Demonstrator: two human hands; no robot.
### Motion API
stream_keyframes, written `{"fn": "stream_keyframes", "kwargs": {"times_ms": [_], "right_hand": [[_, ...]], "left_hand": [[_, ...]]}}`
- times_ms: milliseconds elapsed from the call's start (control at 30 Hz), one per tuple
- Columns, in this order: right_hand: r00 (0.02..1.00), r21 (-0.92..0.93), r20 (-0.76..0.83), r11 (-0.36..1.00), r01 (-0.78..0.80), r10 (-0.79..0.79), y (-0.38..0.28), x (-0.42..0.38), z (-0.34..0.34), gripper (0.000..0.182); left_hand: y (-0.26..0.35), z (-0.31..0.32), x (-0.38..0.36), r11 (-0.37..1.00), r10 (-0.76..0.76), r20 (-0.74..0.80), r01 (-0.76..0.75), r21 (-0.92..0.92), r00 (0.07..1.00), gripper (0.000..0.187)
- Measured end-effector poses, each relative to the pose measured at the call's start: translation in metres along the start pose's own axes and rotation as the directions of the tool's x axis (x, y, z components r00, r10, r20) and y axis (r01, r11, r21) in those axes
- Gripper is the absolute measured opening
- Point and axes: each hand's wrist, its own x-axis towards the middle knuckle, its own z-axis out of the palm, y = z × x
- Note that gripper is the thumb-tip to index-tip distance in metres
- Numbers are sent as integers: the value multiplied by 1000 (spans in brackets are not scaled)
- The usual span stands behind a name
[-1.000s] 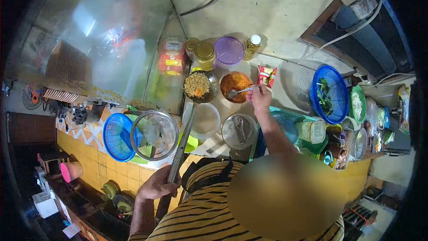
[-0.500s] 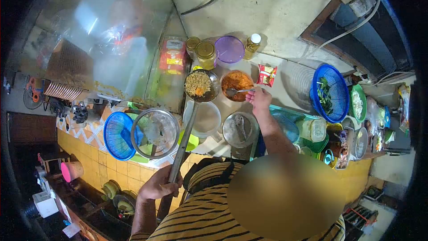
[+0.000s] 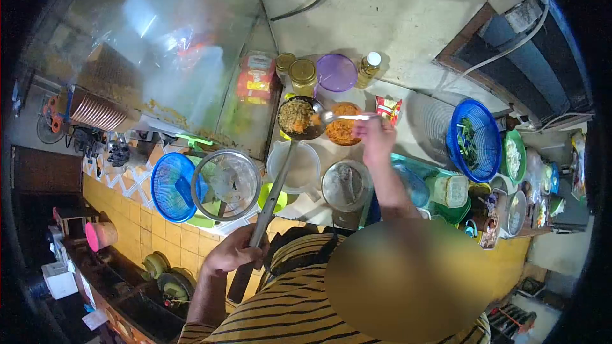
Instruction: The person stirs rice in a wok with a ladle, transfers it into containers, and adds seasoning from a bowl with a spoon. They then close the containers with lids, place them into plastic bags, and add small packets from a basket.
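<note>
My left hand is closed around the long handle of a dark ladle, whose bowl holds a grainy tan food with an orange patch on it. Pinched in my right hand is a metal spoon. The spoon's tip is at the right side of the ladle's bowl. Beneath the spoon and beside the ladle sits a container of orange-red paste. A translucent tub lies below the ladle.
Jars, a purple lid and a red packet stand behind. Blue baskets are at right and left. A steel-rimmed bowl and a round metal lid are nearer me.
My right hand has lifted the spoon out of the orange-red paste and moved it left to the ladle. The camera view has shifted slightly. My left hand keeps its hold.
</note>
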Motion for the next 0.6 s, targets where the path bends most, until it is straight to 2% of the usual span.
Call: {"fn": "stream_keyframes", "kwargs": {"times_ms": [33,67,100,133,200,267,300,367,400,433,467,533,567,600], "right_hand": [[986,-241,138,963,124,-93,6,-10,5,16],[985,-241,144,962,126,-93,4,-15,3,16],[934,-329,234,882,337,-270,0,-18,4,17],[840,-387,340,751,535,-423,-6,-21,6,19],[829,-387,357,739,551,-430,-16,-26,-2,20],[715,-526,605,499,688,-349,-23,-32,-12,16],[706,-516,616,499,696,-349,-27,-29,-15,16],[797,-424,438,686,591,-416,-34,-19,-20,14],[843,-361,339,770,526,-417,-36,-16,-24,14],[879,-363,329,812,456,-346,-37,-12,-28,19],[875,-351,342,817,458,-343,-30,3,-39,19],[924,-176,175,913,368,-339,-15,36,-53,21],[964,-123,128,961,247,-231,-12,43,-55,19],[964,-115,161,966,232,-213,-7,51,-55,19]], "left_hand": [[-3,0,0,998,0,12,1,-64,1000,47],[-5,1,-1,992,2,24,1,-128,1000,50],[-3,4,-3,991,9,18,-7,-130,1000,50],[-2,8,-4,991,10,8,-9,-135,1000,53],[2,22,-8,989,17,-10,-18,-147,1000,56],[4,40,-11,986,20,-118,-39,-163,993,61],[-1,40,-9,985,30,-127,-51,-166,991,61],[-18,39,-5,977,92,35,-83,-197,995,39],[-22,49,-7,974,96,16,-90,-207,995,39],[-25,60,-8,967,109,-6,-107,-233,994,39],[-26,70,-9,959,125,-26,-127,-253,992,39],[-35,98,-17,961,125,-111,-148,-235,986,39],[-42,111,-23,961,121,-136,-151,-231,983,38],[-49,125,-30,962,118,-165,-154,-226,979,38]]}}
